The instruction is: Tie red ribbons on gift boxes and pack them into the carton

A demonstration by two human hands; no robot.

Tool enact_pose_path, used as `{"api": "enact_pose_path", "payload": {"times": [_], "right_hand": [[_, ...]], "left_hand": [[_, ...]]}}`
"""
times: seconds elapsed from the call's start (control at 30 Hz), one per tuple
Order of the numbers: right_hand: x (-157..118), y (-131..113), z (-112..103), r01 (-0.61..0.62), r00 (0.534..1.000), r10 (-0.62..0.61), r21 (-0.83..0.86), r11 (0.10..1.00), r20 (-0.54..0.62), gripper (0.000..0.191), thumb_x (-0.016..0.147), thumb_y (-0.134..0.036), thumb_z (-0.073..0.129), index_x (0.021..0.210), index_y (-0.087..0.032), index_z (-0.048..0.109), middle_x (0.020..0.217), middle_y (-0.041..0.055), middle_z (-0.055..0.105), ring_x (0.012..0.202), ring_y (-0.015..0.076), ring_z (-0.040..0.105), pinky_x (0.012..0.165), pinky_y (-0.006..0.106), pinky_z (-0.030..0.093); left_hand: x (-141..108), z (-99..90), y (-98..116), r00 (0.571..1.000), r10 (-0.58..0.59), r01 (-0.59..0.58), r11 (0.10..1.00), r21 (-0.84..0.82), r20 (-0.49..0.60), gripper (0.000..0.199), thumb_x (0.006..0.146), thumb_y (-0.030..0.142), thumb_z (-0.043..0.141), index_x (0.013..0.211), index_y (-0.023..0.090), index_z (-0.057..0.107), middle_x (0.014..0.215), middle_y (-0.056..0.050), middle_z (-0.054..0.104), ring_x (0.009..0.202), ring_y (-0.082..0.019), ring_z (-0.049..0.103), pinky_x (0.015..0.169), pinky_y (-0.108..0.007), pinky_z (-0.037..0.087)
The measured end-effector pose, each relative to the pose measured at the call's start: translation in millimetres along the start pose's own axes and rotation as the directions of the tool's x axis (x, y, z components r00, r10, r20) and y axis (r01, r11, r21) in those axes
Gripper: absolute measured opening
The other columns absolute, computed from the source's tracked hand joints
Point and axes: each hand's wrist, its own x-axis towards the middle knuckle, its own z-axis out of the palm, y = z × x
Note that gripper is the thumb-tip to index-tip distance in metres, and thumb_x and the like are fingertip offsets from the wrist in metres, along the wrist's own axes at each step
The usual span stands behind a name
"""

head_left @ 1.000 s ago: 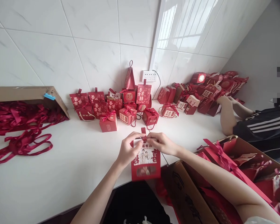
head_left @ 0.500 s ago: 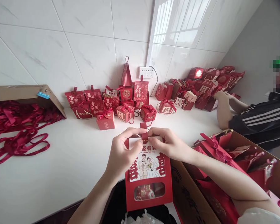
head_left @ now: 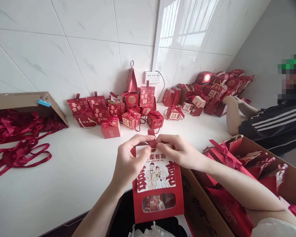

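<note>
I hold a red paper gift bag [head_left: 158, 194] upright in front of me, over the near edge of the white counter [head_left: 71, 171]. Its front bears a cartoon wedding couple, gold characters and a small clear window. My left hand [head_left: 128, 161] grips the bag's top left corner, thumb and forefinger pinched at the red tab handle [head_left: 151, 138]. From the right, my right hand [head_left: 177, 149] pinches the same tab. The bag's top edge is hidden behind my fingers.
Many red gift boxes [head_left: 128, 112] stand against the tiled wall, with more piled at the right corner [head_left: 212, 90]. Red ribbons [head_left: 17, 138] spill from a tipped carton [head_left: 27, 100] at left. An open carton of red bags [head_left: 249, 177] sits at my right. Another person's arm [head_left: 233, 113] rests on the counter.
The bag has come closer to me and lower, off the counter edge, so its whole front now shows. Both hands stay pinched at its top tab.
</note>
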Motion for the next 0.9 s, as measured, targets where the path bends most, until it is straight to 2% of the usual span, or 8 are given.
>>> {"api": "enact_pose_path", "payload": {"times": [0.23,0.33,0.43,0.53,0.63,0.7,0.8,0.9], "right_hand": [[0,1,-3,0.015,1.0,-0.015,0.009,1.0,0.006,0.014,0.087,-0.024,0.048,0.084,-0.013,0.056,0.052,-0.0088,0.03,0.045,0.0041,0.023,0.038,0.017,0.022],[0,1,-3,0.011,1.0,-0.011,-0.005,1.0,-0.001,0.013,0.086,-0.023,0.049,0.085,-0.013,0.057,0.053,-0.0083,0.032,0.045,0.0039,0.024,0.039,0.017,0.023],[0,1,-1,0.003,1.0,-0.003,-0.011,1.0,0.0,0.014,0.086,-0.024,0.049,0.085,-0.013,0.057,0.054,-0.008,0.033,0.046,0.004,0.025,0.039,0.017,0.024],[0,1,-3,0.005,1.0,-0.005,-0.032,0.999,-0.01,0.018,0.087,-0.026,0.047,0.086,-0.013,0.059,0.053,-0.007,0.036,0.046,0.0048,0.027,0.04,0.018,0.024],[-2,4,-14,0.002,0.991,-0.003,-0.005,1.0,-0.134,0.022,0.087,-0.031,0.049,0.08,-0.015,0.061,0.058,-0.0027,0.047,0.048,0.007,0.04,0.042,0.019,0.03],[-4,8,-26,0.045,0.941,0.002,0.134,0.99,-0.337,0.022,0.086,-0.036,0.053,0.078,-0.017,0.06,0.064,0.0,0.056,0.054,0.0102,0.051,0.045,0.02,0.038],[-4,19,-42,0.238,0.779,0.055,0.375,0.896,-0.624,0.023,0.078,-0.043,0.064,0.081,-0.021,0.059,0.075,0.0005,0.064,0.068,0.0153,0.062,0.056,0.024,0.05],[-2,34,-46,0.379,0.708,0.088,0.482,0.79,-0.701,0.023,0.073,-0.043,0.07,0.08,-0.024,0.059,0.084,-0.0018,0.067,0.076,0.015,0.064,0.067,0.026,0.054]], "left_hand": [[0,0.9,-2,1.0,-0.025,0.025,1.0,0.018,0.007,0.029,0.076,0.021,0.057,0.101,0.019,0.071,0.085,-0.003,0.069,0.064,-0.013,0.062,0.049,-0.02,0.048],[0,1.7,-1,0.999,-0.029,0.029,1.0,0.01,0.015,0.028,0.075,0.021,0.056,0.1,0.018,0.071,0.087,-0.003,0.069,0.064,-0.012,0.061,0.053,-0.021,0.049],[1,2.1,0,0.999,-0.044,0.044,0.999,0.002,0.026,0.027,0.075,0.02,0.056,0.098,0.017,0.07,0.086,-0.004,0.069,0.07,-0.014,0.063,0.058,-0.023,0.051],[3,-0.2,-5,0.997,-0.05,0.053,0.996,-0.072,0.053,0.035,0.078,0.025,0.056,0.111,0.019,0.062,0.092,-0.005,0.067,0.079,-0.017,0.064,0.066,-0.026,0.052],[5,-6.3,-16,0.998,0.0,0.014,0.972,-0.233,0.061,0.048,0.081,0.038,0.055,0.126,0.023,0.047,0.11,-0.009,0.062,0.097,-0.022,0.062,0.077,-0.03,0.053],[5,-9.8,-24,0.998,0.02,-0.001,0.952,-0.305,0.061,0.054,0.082,0.048,0.053,0.129,0.025,0.041,0.121,-0.01,0.057,0.109,-0.025,0.058,0.083,-0.033,0.052],[4,-7.2,-30,0.989,0.035,0.01,0.954,-0.3,0.145,0.064,0.077,0.053,0.06,0.13,0.025,0.038,0.127,-0.01,0.053,0.117,-0.028,0.053,0.094,-0.04,0.047],[1,4.4,-28,0.98,0.089,-0.046,0.972,-0.228,0.181,0.071,0.073,0.042,0.068,0.133,0.025,0.033,0.127,-0.01,0.052,0.118,-0.027,0.052,0.1,-0.043,0.043]]}}
